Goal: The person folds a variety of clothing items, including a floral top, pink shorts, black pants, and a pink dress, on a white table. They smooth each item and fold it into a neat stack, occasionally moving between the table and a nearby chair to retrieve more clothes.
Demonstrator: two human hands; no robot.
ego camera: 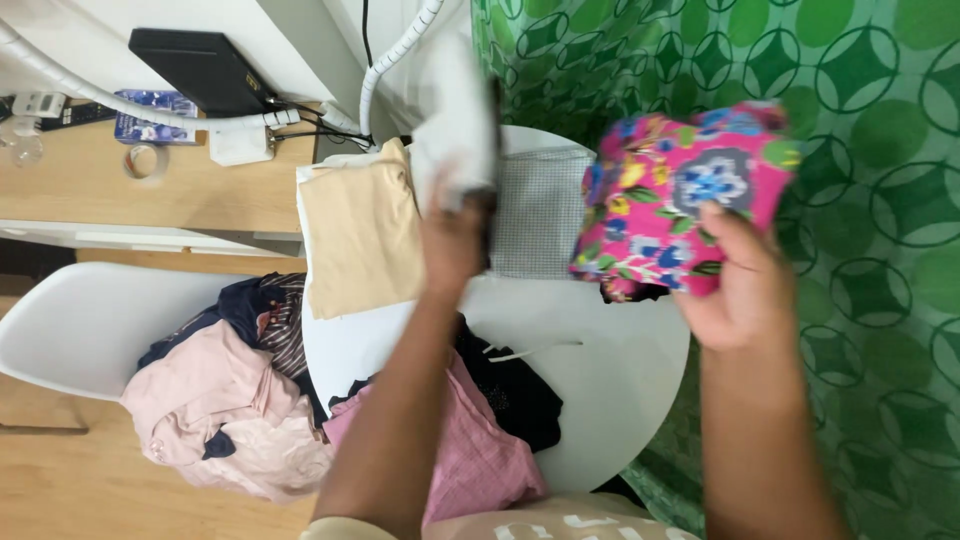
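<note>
L hand (pixel 455 235) gripping a blurred white cloth (pixel 458 120), held up over round white table (pixel 620 390). R hand (pixel 735 285) clamped on folded pink floral garment (pixel 680 195) at table's right edge. Beige folded top (pixel 360 235) + grey checked piece (pixel 540 215) lie flat btwn/behind.

Feed bright, even, soft indoor light; I see no hard shadows on white round table (pixel 610 390). My left hand (pixel 455 235) and white cloth (pixel 460 120) smeared by motion blur. Floral pink garment (pixel 675 195) slightly soft. Mild washout on white wall (pixel 300 40). Green curtain (pixel 880 200) fairly sharp.
</note>
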